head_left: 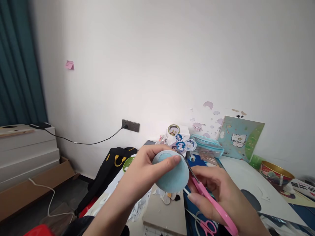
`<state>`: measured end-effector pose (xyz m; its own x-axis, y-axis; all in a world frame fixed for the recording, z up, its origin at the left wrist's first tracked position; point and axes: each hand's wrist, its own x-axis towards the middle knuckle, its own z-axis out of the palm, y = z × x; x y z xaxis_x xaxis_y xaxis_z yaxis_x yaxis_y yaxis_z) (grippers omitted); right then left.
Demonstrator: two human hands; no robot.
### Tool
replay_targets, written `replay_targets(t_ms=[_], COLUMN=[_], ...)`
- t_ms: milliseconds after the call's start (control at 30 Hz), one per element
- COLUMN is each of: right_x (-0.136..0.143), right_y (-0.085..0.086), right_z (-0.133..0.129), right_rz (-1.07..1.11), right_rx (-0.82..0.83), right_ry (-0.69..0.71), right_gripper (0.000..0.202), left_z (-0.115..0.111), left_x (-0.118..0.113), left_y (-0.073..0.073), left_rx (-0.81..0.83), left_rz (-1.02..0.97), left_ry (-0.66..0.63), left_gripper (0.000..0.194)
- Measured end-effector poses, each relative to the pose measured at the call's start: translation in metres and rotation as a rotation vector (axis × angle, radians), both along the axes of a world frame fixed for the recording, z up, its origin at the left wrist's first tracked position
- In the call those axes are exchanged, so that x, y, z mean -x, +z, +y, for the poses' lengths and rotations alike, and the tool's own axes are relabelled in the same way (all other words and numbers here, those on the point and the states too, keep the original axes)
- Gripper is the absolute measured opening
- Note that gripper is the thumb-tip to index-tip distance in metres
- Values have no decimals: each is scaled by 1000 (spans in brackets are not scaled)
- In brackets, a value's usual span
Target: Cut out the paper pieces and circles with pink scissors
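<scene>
My left hand (150, 164) pinches a round, light-blue paper disc (173, 178) with a white rim, thumb lying across its face. My right hand (219, 193) is closed around a pair of pink-handled scissors (211, 200). Their dark blades lie along the disc's upper right edge; how far apart they stand is hard to make out. A white tip pokes out below the disc near my right thumb. Beneath my hands, small paper cutouts (166, 199) rest on a grey board (164, 214). A second pair of pink scissors (208, 226) lies to the right of the board.
Paper scraps (140, 206) cover the table left of the board. Behind stand round character stickers (180, 146), a clear blue pouch (206, 146) and a green illustrated folder (242, 137). A round tin (277, 173) sits at right. A black bag (105, 173) leans at left.
</scene>
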<state>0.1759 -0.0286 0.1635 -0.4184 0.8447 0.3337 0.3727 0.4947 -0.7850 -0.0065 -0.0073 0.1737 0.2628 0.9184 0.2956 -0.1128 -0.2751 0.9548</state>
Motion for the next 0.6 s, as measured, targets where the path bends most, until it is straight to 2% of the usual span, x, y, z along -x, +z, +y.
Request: replay_targets(t_ms=[200,333,600], right_x=[1,0,-2], right_y=[2,3,2], right_z=[0,-3,-2], right_rz=[-100,-158,-226], right_rx=[-33,-67,-125], right_ry=[23,-26,-32], right_gripper=[20,20,20], left_z=[-2,-3,-3], left_x=[4,4,4], left_y=[-1,-2,-3], left_rx=[-10,-48,-57], left_rz=[65,79,75], left_ry=[-13,3,19], left_gripper=[28,26,25])
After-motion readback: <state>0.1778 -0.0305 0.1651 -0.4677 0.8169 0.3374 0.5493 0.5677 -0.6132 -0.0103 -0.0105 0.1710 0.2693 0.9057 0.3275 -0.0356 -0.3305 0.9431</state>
